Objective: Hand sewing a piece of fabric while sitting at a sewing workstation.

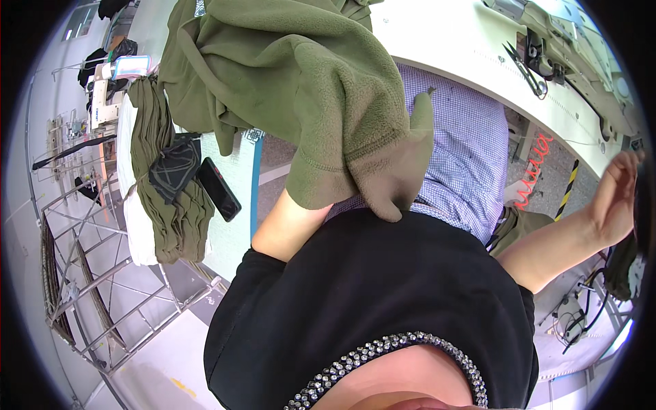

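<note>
Over your lap, your left hand is buried under the olive fleece garment, grip hidden; your right hand seems open; sewing not started.

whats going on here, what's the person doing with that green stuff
A person at a sewing workstation has the left arm buried in an olive-green fleece garment; the left hand itself is hidden by the cloth, so its grip cannot be judged. The right hand is raised at the right edge of the view, fingers loosely open, holding nothing visible. A stack of olive fabric pieces and a black phone lie on the side table, and scissors rest on the white sewing table.
</note>
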`<state>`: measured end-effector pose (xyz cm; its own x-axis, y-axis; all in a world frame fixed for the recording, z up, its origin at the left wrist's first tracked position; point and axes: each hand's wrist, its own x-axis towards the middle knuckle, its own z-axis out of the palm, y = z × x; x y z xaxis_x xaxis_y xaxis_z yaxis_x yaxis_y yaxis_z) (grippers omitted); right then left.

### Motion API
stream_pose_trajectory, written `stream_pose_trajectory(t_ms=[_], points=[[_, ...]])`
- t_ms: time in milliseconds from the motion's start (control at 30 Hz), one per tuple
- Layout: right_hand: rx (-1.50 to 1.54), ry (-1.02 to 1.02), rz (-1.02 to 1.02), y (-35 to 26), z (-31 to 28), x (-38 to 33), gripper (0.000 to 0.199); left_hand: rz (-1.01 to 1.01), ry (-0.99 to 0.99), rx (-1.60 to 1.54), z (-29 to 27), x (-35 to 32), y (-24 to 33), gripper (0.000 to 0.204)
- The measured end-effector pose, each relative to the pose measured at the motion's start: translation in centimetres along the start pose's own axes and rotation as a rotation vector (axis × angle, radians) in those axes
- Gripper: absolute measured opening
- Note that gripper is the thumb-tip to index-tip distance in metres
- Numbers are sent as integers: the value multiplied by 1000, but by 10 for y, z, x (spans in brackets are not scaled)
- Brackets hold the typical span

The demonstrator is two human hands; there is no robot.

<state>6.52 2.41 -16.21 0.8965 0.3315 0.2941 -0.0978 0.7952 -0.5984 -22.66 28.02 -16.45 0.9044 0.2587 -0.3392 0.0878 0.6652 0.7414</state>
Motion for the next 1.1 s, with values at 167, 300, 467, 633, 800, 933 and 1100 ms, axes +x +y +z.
stream_pose_trajectory(t_ms=[167, 300, 467, 633, 800, 933, 1100], points=[[-423, -235, 249, 50, 74, -61, 26, 110, 117, 88, 11, -6, 3, 54], [-720, -516, 388, 87, 124, -89, 22, 253, 181, 302, 17, -9, 3, 51], [-947, -556, 82, 107, 144, -92, 18, 243, 204, 163, 15, -5, 5, 49], [-1049, -670, -53, 108, 143, -97, 21, 180, 203, 105, 16, -3, 5, 50], [-1123, -714, -179, 106, 141, -98, 21, 250, 176, 186, 14, 1, 5, 50], [-1141, -715, -209, 106, 141, -97, 23, 270, 167, 212, 14, 1, 4, 50], [-1142, -687, -143, 104, 140, -100, 23, 267, 124, 138, 13, -3, 4, 49]])
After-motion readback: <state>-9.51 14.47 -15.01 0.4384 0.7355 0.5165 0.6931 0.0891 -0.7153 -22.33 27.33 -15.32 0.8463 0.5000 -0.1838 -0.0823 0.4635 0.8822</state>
